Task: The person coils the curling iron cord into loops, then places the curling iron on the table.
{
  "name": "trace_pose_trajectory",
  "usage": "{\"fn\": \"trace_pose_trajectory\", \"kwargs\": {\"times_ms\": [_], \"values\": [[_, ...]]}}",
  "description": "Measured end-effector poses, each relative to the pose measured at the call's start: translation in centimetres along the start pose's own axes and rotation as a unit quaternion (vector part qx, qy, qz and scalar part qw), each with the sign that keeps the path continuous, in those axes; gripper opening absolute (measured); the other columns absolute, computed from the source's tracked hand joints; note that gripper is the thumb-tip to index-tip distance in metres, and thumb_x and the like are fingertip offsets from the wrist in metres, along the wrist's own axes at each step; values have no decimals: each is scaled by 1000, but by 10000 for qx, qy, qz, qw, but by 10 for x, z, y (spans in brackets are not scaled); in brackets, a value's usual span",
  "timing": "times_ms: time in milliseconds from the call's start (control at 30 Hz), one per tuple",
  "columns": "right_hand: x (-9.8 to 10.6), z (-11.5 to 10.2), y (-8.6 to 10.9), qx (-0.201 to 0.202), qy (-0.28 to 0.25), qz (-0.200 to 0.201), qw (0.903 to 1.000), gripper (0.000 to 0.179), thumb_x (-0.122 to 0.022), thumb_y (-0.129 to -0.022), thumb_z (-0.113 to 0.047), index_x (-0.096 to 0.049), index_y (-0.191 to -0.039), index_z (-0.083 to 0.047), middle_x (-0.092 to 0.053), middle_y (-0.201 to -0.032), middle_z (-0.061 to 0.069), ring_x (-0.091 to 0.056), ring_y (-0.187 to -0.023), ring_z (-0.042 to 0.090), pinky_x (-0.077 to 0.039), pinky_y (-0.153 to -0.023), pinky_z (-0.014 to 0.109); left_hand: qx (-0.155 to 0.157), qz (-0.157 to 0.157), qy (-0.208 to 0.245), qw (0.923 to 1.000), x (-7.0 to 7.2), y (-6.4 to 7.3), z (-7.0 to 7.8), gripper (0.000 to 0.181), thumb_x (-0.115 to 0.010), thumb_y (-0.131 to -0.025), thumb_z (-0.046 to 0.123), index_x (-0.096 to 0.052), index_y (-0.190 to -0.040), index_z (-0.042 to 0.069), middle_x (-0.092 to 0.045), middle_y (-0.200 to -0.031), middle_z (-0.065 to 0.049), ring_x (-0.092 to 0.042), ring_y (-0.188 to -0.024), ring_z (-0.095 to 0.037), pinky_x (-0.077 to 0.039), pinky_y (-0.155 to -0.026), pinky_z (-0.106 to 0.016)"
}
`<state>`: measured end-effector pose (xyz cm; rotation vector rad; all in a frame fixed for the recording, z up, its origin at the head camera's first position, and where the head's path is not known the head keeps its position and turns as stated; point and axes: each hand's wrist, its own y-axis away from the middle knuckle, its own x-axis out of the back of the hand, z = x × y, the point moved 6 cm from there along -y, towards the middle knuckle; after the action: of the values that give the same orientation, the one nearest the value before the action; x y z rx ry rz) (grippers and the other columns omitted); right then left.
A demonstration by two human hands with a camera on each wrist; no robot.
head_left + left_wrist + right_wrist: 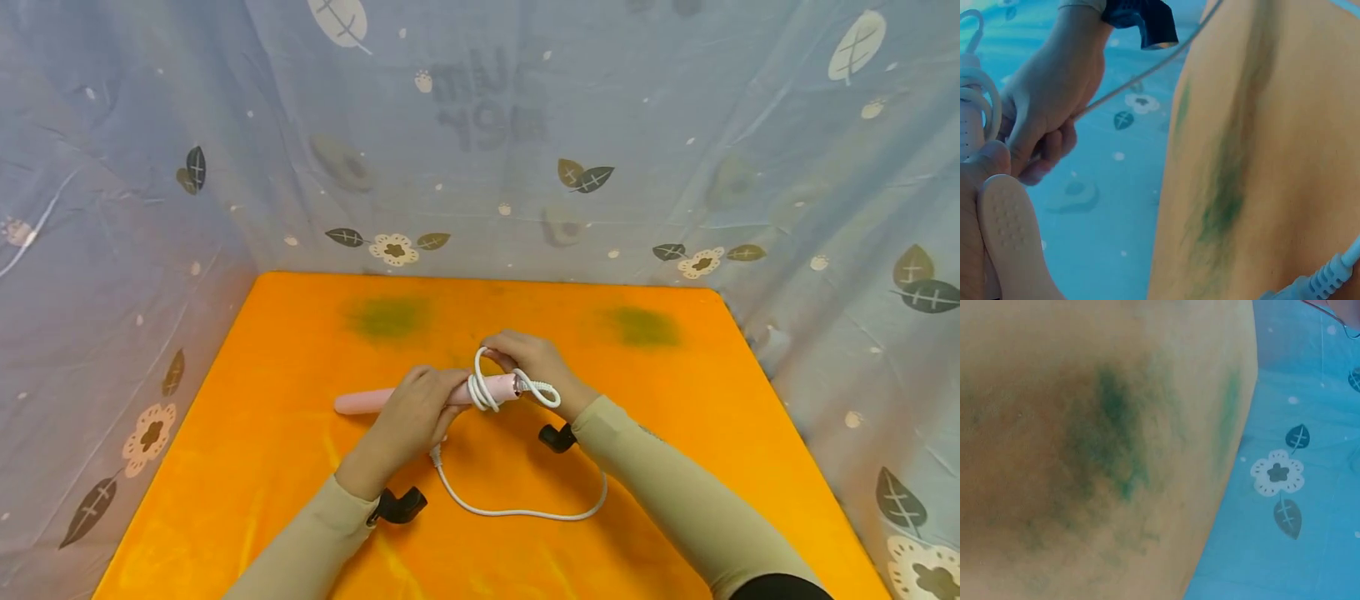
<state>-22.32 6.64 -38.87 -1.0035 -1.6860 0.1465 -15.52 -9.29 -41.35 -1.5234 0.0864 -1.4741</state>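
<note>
Faced a grey-blue curtain (495,179) printed with leaves and flowers, beyond the left hand (420,408) and the right hand (543,364). Worked over an orange table (225,433), with two dark green smudges (386,317) farther off than either hand. Gripped a pink wand (363,402) in the left hand, with its rounded tip out past that hand's left side and its handle (502,387) towards the right hand. Saw a white cord (525,514) wrapped in several turns round the handle, between the two hands. Pinched the cord in the right hand's fingertips, with a loop standing up beside them. Followed the cord from under the beige right sleeve (660,483) in a wide curve, nearer the body, to a ribbed end (436,455) just below the left hand. Wore a black fitting (401,506) at each wrist
</note>
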Motion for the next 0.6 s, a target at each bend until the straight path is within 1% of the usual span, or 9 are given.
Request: {"fn": "trace_pose_trajectory", "kwargs": {"times_ms": [33, 100, 167, 233, 267, 367, 433, 500, 600], "values": [[0, -1, 0, 43, -44, 49, 10000, 11, -57, -99, -15, -65, -105, -13, -61, -84, -1, -45, -64, 8, -44, -61, 22, -30, 32, 11, 10000, 0, 0, 0, 41, -64, -95, 24, -51, -129, 4, -62, -113, -7, -59, -97, -21, -42, -93, -38], [2, -4, 0, 199, -85, 164, 9996, 14, -53, -101, -18, -64, -104, -12, -58, -80, -2, -43, -63, 7, -42, -59, 21, -74, 77, 35, 9999, 0, 0, 0, 45, -68, -91, 21, -53, -130, 4, -63, -115, -6, -59, -100, -20, -43, -93, -38], [6, -9, 0, 418, -35, 261, 9988, 18, -49, -103, -21, -64, -105, -11, -53, -75, -3, -40, -61, 7, -40, -57, 22, -131, 57, 56, 9999, -1, -1, 2, 47, -71, -89, 19, -54, -130, 5, -63, -117, -6, -59, -103, -20, -43, -93, -38], [8, -12, 0, 652, 27, 280, 9975, 20, -47, -103, -22, -64, -105, -11, -48, -72, -4, -38, -61, 7, -38, -56, 22, -194, 15, 59, 9998, -2, -2, 3, 44, -70, -89, 19, -56, -129, 5, -63, -117, -6, -59, -104, -21, -43, -92, -38], [8, -14, 1, 759, 41, 269, 9967, 19, -48, -103, -22, -64, -106, -12, -48, -72, -4, -39, -62, 6, -38, -57, 22, -227, 1, 59, 9997, -3, -2, 4, 42, -70, -90, 18, -57, -127, 4, -63, -116, -7, -59, -103, -21, -43, -93, -38], [6, -16, 1, 931, -81, 209, 9954, 16, -54, -101, -20, -67, -107, -12, -57, -80, -5, -48, -67, 6, -43, -62, 21, -281, -59, 28, 9996, -3, -3, 6, 34, -64, -94, 21, -59, -123, 3, -63, -113, -7, -59, -102, -22, -43, -93, -38], [2, -13, 3, 897, -209, 181, 9956, 14, -58, -99, -17, -68, -107, -12, -63, -86, -4, -53, -71, 7, -47, -65, 21, -308, -48, 59, 9995, -3, -4, 8, 31, -62, -96, 22, -59, -120, 3, -64, -111, -8, -59, -101, -22, -44, -93, -38], [-2, -8, 5, 701, -283, 195, 9969, 13, -60, -97, -16, -70, -105, -11, -67, -90, -4, -58, -74, 8, -49, -68, 21, -284, -53, 97, 9995, -2, -5, 9, 31, -61, -97, 23, -59, -120, 3, -64, -111, -8, -59, -102, -21, -43, -93, -38], [-10, 2, 10, 147, -380, 156, 9990, 11, -62, -96, -16, -71, -100, -10, -69, -90, -2, -62, -75, 9, -51, -68, 22, -219, 32, 181, 9996, 1, -7, 11, 31, -61, -97, 22, -58, -120, 1, -63, -112, -9, -59, -103, -22, -43, -93, -38]]}}
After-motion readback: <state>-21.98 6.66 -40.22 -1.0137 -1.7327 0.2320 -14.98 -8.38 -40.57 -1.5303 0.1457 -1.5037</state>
